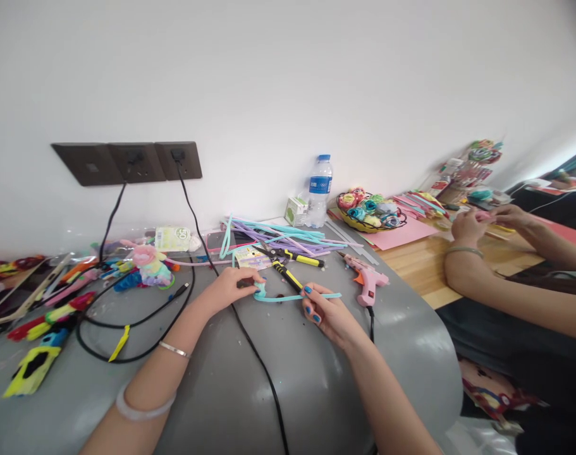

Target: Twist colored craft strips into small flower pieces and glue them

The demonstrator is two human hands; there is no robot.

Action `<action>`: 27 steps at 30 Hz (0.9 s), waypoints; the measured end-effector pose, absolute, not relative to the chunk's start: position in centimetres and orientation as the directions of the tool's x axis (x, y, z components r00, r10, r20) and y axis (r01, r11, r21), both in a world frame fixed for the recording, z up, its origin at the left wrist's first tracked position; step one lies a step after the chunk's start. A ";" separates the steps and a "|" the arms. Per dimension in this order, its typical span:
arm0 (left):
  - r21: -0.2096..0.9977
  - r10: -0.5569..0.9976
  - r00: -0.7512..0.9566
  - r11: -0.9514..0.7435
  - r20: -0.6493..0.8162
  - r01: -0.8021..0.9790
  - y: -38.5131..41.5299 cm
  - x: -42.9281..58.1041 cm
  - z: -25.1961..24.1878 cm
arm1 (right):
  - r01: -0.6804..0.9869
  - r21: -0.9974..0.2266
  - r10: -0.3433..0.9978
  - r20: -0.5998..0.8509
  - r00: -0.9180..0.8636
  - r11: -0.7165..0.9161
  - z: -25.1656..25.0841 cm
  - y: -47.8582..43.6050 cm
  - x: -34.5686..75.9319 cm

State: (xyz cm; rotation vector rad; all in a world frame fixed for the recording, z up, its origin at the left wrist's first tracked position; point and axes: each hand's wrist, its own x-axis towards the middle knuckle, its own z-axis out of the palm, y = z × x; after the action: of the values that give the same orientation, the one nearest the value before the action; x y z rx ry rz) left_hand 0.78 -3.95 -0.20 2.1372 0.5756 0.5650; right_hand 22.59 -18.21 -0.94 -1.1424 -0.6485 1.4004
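My left hand (231,287) pinches one curled end of a light blue pipe cleaner (288,297) on the grey table (269,379). My right hand (326,311), with blue-painted nails, grips the same pipe cleaner further right, and its free end sticks out toward a pink glue gun (367,280). Yellow-and-black cutters (288,264) lie just behind my hands. A pile of purple and blue pipe cleaners (288,237) lies beyond them.
A black cable (250,341) runs from the wall sockets (126,162) between my arms. A water bottle (320,191), a basket of fabric flowers (369,212), a pastel plush toy (151,265) and coloured clutter stand around. Another person's hands (477,224) work at right.
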 end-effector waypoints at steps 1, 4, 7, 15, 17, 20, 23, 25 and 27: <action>0.813 0.575 0.795 -0.548 0.194 0.198 -3.9 0.8 -0.3 | -0.433 -0.884 0.955 -0.262 0.140 -0.179 -0.9 -18.2 22.6; 0.813 0.561 0.801 -0.554 0.207 0.178 -3.7 0.8 -0.6 | -0.466 -0.872 0.953 -0.252 0.166 -0.150 -0.9 -18.2 22.5; 0.795 0.527 0.806 -0.594 0.269 0.123 -3.7 0.8 -0.7 | -0.496 -0.859 0.948 -0.251 0.195 -0.125 -1.0 -18.0 22.3; 0.737 0.504 0.798 -0.666 0.330 0.116 -3.8 0.7 -0.4 | -0.582 -0.813 0.941 -0.180 0.286 0.021 -1.9 -18.0 21.8; 0.736 0.503 0.798 -0.667 0.332 0.115 -3.8 0.7 -0.3 | -0.579 -0.814 0.933 -0.168 0.319 0.052 -2.1 -18.1 21.6; 0.741 0.508 0.798 -0.661 0.324 0.121 -3.8 0.7 -0.3 | -0.576 -0.813 0.923 -0.159 0.351 0.080 -2.3 -18.1 21.4; 0.741 0.513 0.794 -0.661 0.326 0.123 -3.9 0.6 -0.2 | -0.589 -0.802 0.920 -0.156 0.359 0.094 -2.3 -18.2 21.4; 0.744 0.521 0.784 -0.658 0.338 0.117 -3.8 0.6 -0.2 | -0.594 -0.798 0.921 -0.151 0.359 0.101 -2.4 -18.2 21.4; 0.755 0.534 0.774 -0.646 0.342 0.112 -3.8 0.7 -0.3 | -0.593 -0.798 0.922 -0.145 0.360 0.106 -2.4 -18.2 21.4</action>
State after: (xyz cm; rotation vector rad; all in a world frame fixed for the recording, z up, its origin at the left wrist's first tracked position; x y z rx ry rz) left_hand 0.66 -3.80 -0.27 2.2073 0.4785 0.7151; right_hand 21.44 -18.17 -2.37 -0.9061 -0.4445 1.1709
